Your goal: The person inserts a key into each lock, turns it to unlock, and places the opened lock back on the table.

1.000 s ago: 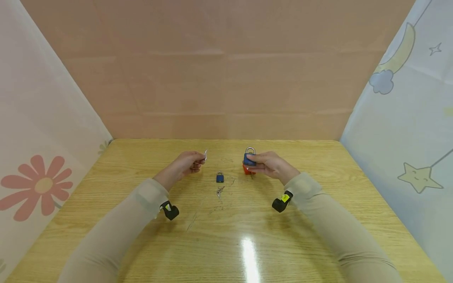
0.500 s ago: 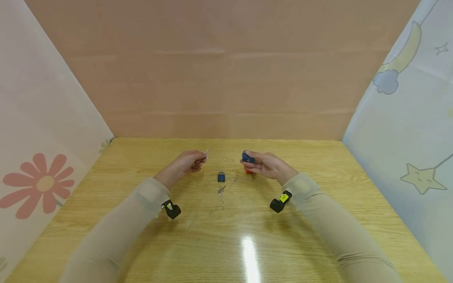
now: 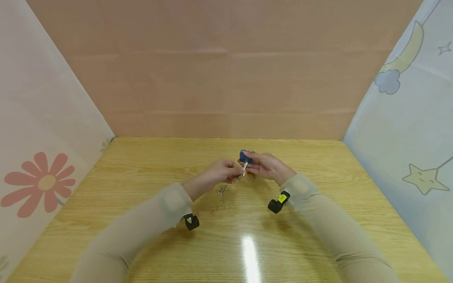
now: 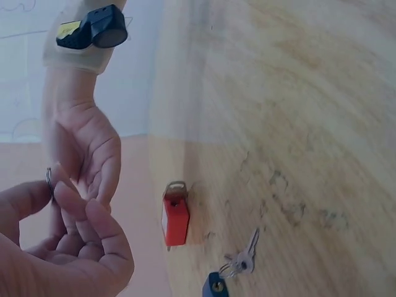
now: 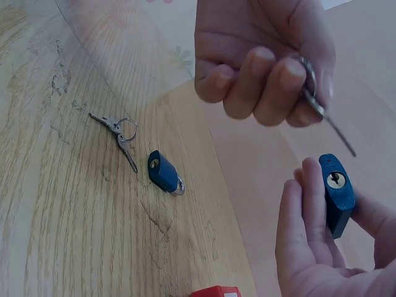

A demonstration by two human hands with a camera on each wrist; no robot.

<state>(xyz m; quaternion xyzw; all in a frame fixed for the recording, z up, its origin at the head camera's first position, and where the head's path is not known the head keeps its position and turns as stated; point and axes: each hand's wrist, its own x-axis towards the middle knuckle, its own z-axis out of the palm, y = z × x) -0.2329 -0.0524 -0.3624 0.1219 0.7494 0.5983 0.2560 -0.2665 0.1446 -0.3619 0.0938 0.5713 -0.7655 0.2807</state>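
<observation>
My left hand (image 3: pixel 224 169) pinches a silver key (image 5: pixel 339 135) between thumb and fingers, with its ring against the fingers. Opposite it, my right hand (image 3: pixel 268 165) holds a blue padlock (image 5: pixel 338 207), its brass keyhole facing the key. In the right wrist view the key's tip is close to the keyhole but apart from it. Below the hands, a second blue padlock (image 5: pixel 163 172) lies on the table beside a ring of loose keys (image 5: pixel 117 133). My left hand hides that padlock in the head view. A red padlock (image 4: pixel 176 218) is on the table under my right hand.
The wooden table (image 3: pixel 170 255) has dark scratch marks (image 5: pixel 62 80) near the loose keys. A plain backdrop (image 3: pixel 226 78) stands behind its far edge, with patterned sheets (image 3: pixel 400 118) at both sides.
My left hand has moved right with the key, up to the padlock in my right hand. My right hand has tilted that padlock, turning its keyhole side toward me.
</observation>
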